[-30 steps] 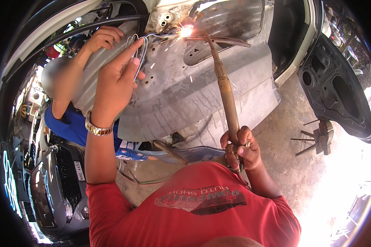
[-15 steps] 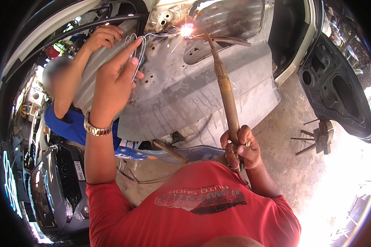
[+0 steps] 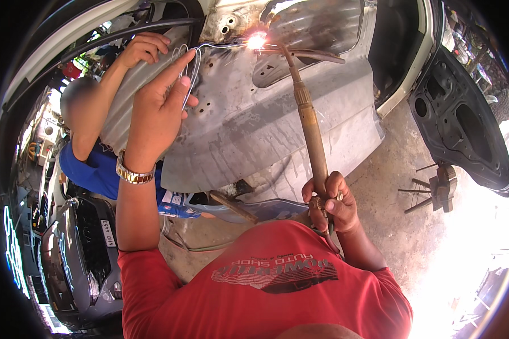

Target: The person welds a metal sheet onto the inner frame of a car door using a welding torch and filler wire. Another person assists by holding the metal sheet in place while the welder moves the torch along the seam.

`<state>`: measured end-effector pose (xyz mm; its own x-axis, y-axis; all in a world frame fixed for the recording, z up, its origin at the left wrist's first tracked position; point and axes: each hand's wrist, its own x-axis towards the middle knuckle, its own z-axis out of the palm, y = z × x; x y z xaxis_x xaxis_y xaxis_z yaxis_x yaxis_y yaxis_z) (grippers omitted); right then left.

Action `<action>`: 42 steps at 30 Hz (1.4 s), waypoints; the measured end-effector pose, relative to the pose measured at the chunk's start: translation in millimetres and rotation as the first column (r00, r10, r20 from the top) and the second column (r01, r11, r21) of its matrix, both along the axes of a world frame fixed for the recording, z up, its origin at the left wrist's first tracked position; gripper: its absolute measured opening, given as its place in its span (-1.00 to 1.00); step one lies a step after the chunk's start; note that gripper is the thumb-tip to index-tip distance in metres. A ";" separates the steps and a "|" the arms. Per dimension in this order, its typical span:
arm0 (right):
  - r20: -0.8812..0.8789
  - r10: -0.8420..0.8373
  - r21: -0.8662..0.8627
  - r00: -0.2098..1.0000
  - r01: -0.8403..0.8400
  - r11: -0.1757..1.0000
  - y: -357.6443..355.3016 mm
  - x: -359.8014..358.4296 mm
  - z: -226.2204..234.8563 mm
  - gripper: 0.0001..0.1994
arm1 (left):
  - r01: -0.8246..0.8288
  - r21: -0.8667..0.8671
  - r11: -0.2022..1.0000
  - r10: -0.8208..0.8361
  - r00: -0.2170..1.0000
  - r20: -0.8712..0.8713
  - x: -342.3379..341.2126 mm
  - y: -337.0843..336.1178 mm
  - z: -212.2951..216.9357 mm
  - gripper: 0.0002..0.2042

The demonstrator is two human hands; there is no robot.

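A: What is the right hand (image 3: 329, 202) gripping?

B: One torch (image 3: 310, 130), a long straight tube of dull brass colour with a ribbed collar near its upper end. The fingers are wrapped fully round its base, just above the red shirt (image 3: 277, 288). The tube runs up and slightly left to a single bright flame point (image 3: 256, 40) against the panel.

A: And the panel itself?

B: Bare grey sheet metal (image 3: 266, 113), curved, streaked and stained, with several small round holes punched through it. It hangs from a white car body (image 3: 404, 73) and takes up the middle of the view.

A: The left hand (image 3: 155, 110)?

B: Raised, palm toward the panel, fingers loosely curled with the forefinger extended upward. It holds thin filler wire (image 3: 195, 65), silver and bent into a loop; one end reaches right to the flame. Exactly how the fingers pinch the wire I cannot tell. One metal-link wristwatch (image 3: 133, 174) sits on that wrist.

A: Anyone else there?

B: One other person in a blue shirt (image 3: 93, 169), with one hand (image 3: 143, 48) resting on the panel's upper left edge, fingers bent over it.

A: Surroundings?

B: One dark detached car door (image 3: 464, 130) leaning at right, rough concrete floor (image 3: 401, 214) beneath, and one dark vehicle front (image 3: 79, 254) at lower left.
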<state>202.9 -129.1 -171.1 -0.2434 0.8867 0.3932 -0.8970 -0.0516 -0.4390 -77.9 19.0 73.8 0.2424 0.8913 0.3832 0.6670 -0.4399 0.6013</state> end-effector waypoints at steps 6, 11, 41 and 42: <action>-0.007 -0.001 0.002 1.000 0.001 1.000 1.7 0.4 -1.8 -0.76 | -0.003 -0.004 1.000 0.003 1.000 -0.018 -1.5 2.3 -0.5 -0.59; -0.018 0.009 -0.015 1.000 -0.010 1.000 2.7 0.4 -0.1 -0.76 | -0.009 0.007 1.000 0.009 1.000 0.001 0.2 1.0 -2.1 -0.59; -0.042 0.038 0.002 0.998 -0.038 0.999 4.4 2.4 -2.5 -0.76 | 0.001 -0.021 1.000 -0.001 1.000 0.002 -5.5 6.1 -7.1 -0.58; -0.043 0.040 -0.001 0.998 -0.040 0.999 4.3 2.2 -2.2 -0.76 | 0.001 -0.018 1.000 -0.001 1.000 0.003 -5.6 6.4 -7.1 -0.58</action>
<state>205.1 -124.8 -173.3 -0.2613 0.8772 0.4028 -0.9124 -0.0883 -0.3997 -83.5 25.3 66.7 0.2424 0.8978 0.3677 0.6650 -0.4297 0.6109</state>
